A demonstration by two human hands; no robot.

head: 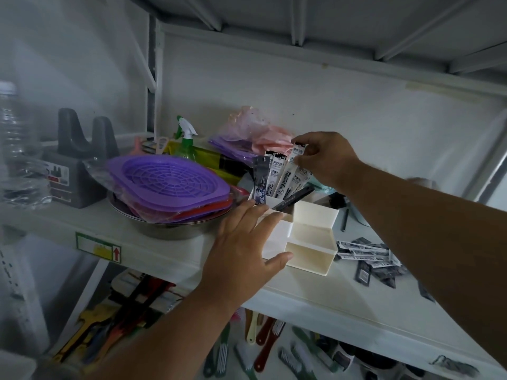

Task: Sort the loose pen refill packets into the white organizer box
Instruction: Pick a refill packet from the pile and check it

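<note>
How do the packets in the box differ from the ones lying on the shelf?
The packets in the box stand upright, packed in a back compartment; the packets on the shelf lie flat in a loose scatter right of the box. The right hand pinches one boxed packet; nothing touches the shelf ones. Both groups are slim, black-and-white printed sleeves.

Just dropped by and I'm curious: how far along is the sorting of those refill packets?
Partly done. Several white pen refill packets already stand in the back compartment of the white plastic organizer box. The right hand pinches one white packet above them, while the left hand steadies the box. A loose pile of packets still lies on the white shelf.
</note>
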